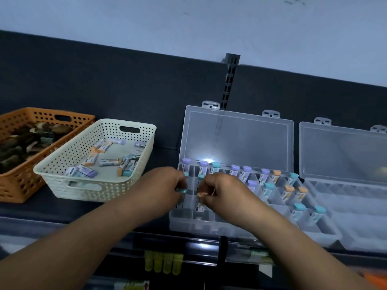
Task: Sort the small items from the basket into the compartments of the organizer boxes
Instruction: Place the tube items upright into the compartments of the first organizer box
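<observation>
1. Two placements underway: left hand (165,185) pinches a teal vial (181,190), right hand (223,190) an orange vial (202,194), above left compartments of the box (188,227).
2. Next, probably: seat both upright, release; more wait in the basket (113,191).

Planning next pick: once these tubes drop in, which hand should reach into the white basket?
Probably left. The left hand, pinching a teal-capped tube, is at the left end of the organizer box, beside the white basket; the right hand, holding an orange-capped tube, is farther.
</observation>
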The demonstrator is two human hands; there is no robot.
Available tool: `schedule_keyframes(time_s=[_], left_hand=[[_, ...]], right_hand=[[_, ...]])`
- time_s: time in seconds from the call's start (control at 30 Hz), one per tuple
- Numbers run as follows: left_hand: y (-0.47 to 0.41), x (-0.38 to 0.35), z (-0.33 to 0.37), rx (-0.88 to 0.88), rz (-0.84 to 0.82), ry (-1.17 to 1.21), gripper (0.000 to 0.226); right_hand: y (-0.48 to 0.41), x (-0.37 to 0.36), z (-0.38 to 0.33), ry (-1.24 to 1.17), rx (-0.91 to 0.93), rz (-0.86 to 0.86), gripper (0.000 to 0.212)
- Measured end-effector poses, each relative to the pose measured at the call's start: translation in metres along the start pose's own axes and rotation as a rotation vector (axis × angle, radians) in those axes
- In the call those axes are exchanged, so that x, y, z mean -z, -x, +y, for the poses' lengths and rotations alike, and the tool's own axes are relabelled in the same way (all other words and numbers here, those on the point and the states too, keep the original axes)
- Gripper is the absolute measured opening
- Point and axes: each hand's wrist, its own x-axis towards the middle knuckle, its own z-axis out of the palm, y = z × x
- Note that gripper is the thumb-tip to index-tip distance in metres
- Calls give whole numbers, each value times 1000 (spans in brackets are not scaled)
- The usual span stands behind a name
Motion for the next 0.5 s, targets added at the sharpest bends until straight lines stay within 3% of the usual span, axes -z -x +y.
schedule_keyframes(time_s=[0.33, 0.5], left_hand=[[-2, -9, -11, -50, -1, 40, 15], [-2, -9, -12, -34, -36, 46, 31]], right_hand=[[1, -8, 3, -23, -80, 8, 13], [4, -5, 5, -40, -140, 12, 24]])
